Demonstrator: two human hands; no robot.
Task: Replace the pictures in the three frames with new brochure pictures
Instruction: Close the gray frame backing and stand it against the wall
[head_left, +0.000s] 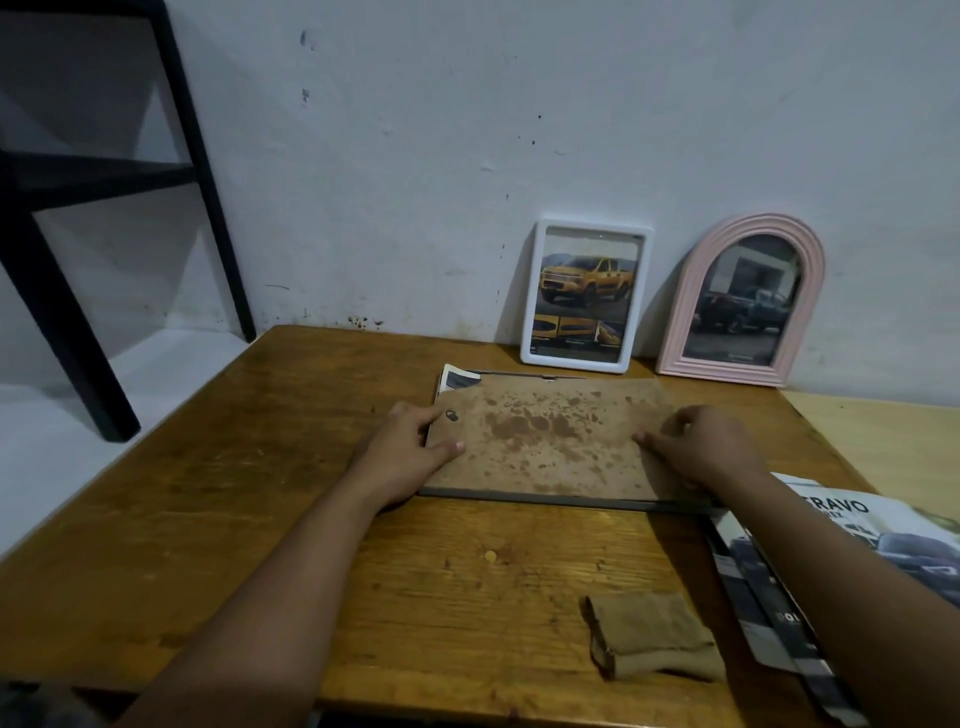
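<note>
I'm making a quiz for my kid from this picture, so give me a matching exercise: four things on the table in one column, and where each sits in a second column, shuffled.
Things:
1. white rectangular frame
2. pink arched frame
3. stained brown backing board
4. folded tan cloth

Places:
A. near table edge, close to the person
B. flat under both hands
C. leaning on wall, rightmost
D. leaning on wall, left of the arched one

Pairs: 1-D, 2-C, 3-B, 4-A

A plain room in a home: a worn wooden bench (260, 467) stands against a scuffed white wall (467, 130), a black shelf frame (104, 208) on the pale floor beside it.
</note>
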